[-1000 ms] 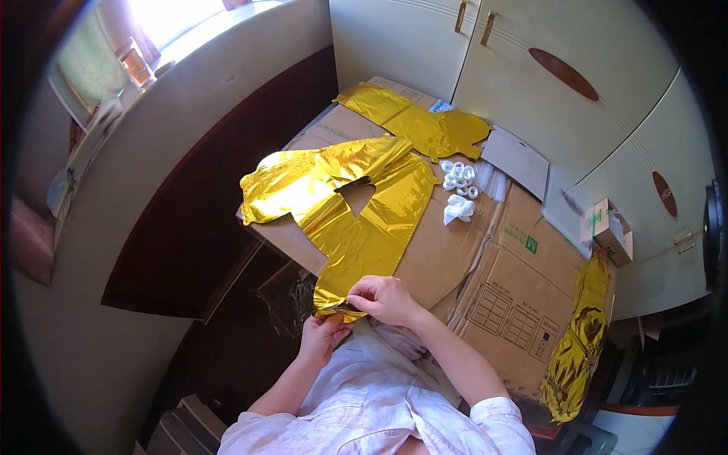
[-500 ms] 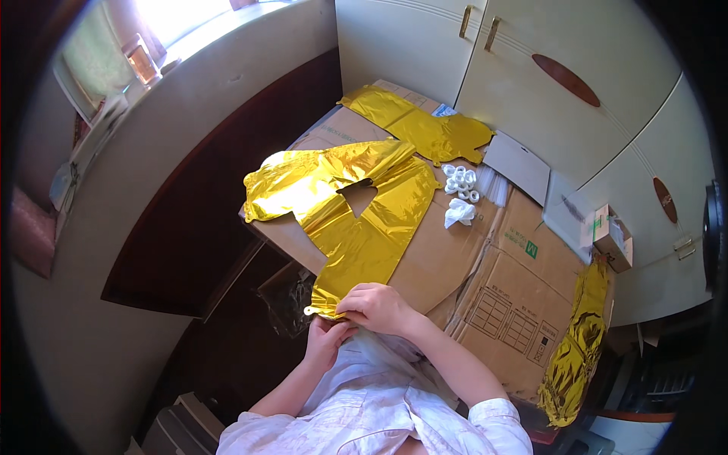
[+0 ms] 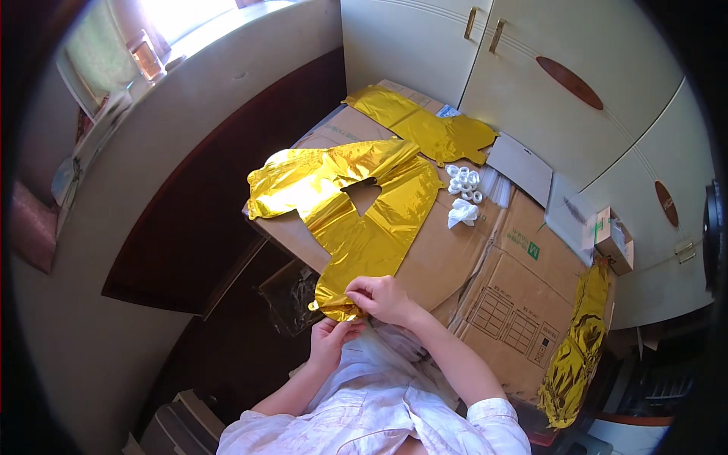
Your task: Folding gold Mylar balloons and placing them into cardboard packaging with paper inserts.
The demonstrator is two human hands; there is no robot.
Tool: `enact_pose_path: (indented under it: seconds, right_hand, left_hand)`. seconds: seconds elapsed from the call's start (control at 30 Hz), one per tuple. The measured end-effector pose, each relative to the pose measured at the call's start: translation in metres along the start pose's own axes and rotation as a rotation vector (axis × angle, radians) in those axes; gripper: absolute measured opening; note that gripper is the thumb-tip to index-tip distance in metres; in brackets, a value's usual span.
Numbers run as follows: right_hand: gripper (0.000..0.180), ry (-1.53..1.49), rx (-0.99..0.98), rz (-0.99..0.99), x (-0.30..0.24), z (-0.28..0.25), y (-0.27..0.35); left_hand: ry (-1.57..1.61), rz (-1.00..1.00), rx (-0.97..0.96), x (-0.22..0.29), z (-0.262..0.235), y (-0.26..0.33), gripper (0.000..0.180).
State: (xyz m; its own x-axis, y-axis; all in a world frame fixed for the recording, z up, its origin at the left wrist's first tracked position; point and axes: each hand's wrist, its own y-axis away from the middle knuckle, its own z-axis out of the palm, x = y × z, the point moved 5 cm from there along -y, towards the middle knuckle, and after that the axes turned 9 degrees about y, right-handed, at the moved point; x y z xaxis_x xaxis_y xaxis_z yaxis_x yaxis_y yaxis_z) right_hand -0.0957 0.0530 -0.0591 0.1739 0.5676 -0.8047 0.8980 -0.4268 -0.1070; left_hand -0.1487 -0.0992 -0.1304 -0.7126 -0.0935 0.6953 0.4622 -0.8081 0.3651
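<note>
A flat gold foil balloon (image 3: pixel 364 246) with a hole near its middle lies spread over the cardboard (image 3: pixel 444 258), its near end drawn to the edge in front of me. My left hand (image 3: pixel 331 343) has its fingers closed on the bottom edge of that end, from below. Just above it, my right hand (image 3: pixel 385 300) pinches the foil between thumb and fingers. A small tab sticks out at the foil's near left corner. My right fingers partly cover the gripped foil.
Another gold foil balloon (image 3: pixel 444 136) lies at the far edge. White tape rolls (image 3: pixel 463 182), a crumpled white tissue (image 3: pixel 462 214), clear strips (image 3: pixel 497 186) and a grey board (image 3: pixel 520 168) sit right of centre. Farther right are a small carton (image 3: pixel 613 244) and crumpled gold foil (image 3: pixel 574 356).
My right hand has moved slightly up and to the right along the foil. The gripped near end shows more crinkled gold between my hands, and its corner tab has shifted slightly.
</note>
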Motion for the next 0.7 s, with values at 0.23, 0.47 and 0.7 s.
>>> enact_pose_path:
  seconds: [0.23, 0.47, 0.7]
  right_hand:
    - [0.007, -0.123, 0.201, 0.049, 0.012, -0.01, 0.002]
    - [0.017, 0.075, -0.149, -0.327, -0.03, -0.014, 0.012]
    - [0.014, 0.121, -0.065, -0.326, -0.012, -0.006, 0.01]
  left_hand:
    - [-0.113, 0.044, -0.013, 0.0, -0.002, 0.0, 0.017]
    - [-0.203, 0.117, -0.049, 0.003, -0.009, -0.002, 0.018]
    - [-0.272, 0.116, -0.041, 0.006, -0.004, -0.002, 0.019]
